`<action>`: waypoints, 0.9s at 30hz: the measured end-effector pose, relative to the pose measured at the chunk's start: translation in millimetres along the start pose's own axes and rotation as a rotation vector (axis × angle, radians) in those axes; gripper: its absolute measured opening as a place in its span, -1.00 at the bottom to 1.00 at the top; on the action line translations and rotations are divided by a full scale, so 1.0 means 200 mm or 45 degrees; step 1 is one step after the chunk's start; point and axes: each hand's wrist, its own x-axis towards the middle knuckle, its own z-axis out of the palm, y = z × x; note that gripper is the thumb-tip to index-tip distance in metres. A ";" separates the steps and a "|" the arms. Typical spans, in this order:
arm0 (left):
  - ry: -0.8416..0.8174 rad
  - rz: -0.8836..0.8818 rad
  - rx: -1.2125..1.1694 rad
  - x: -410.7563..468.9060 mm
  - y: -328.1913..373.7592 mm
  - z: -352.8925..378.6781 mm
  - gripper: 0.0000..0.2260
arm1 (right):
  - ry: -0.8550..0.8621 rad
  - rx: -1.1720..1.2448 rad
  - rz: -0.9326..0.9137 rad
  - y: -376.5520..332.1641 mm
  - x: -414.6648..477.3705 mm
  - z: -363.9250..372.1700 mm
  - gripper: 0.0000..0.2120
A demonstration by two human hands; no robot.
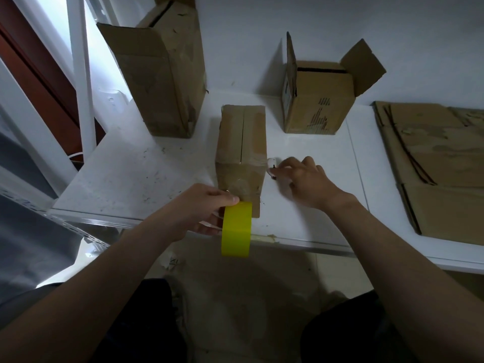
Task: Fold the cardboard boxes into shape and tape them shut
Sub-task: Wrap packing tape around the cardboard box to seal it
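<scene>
Fingers [225, 198] of the left hand [204, 208] curl round the yellow tape roll [236, 229] at the closed box's [242, 153] near end.
Right hand [306, 179], just beside that box, bends toward a small white object [271, 166]; blur hides any grip. The box's top seam seems untaped; beyond, a tall open box [162, 74], a short open box [317, 100] and flat cardboard [440, 166] await.

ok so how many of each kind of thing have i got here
Folded-up boxes: 3 (tall box, open-flap box, middle box)
Flattened cardboard stack: 1, its sheets cannot be counted
Yellow tape roll: 1, held in the left hand
Small white object: 1, blurred, by the right hand
Total: 6
</scene>
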 end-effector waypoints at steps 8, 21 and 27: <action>0.027 -0.005 0.032 0.01 0.01 0.00 -0.70 | 0.186 -0.038 -0.021 -0.06 0.03 -0.03 -0.57; -0.017 -0.051 -0.024 0.03 0.01 0.03 -0.78 | -0.033 0.262 0.404 -0.02 0.02 -0.06 -0.75; -0.030 -0.065 -0.017 0.01 0.01 0.04 -0.74 | 0.795 0.610 0.282 -0.08 -0.04 -0.24 -0.79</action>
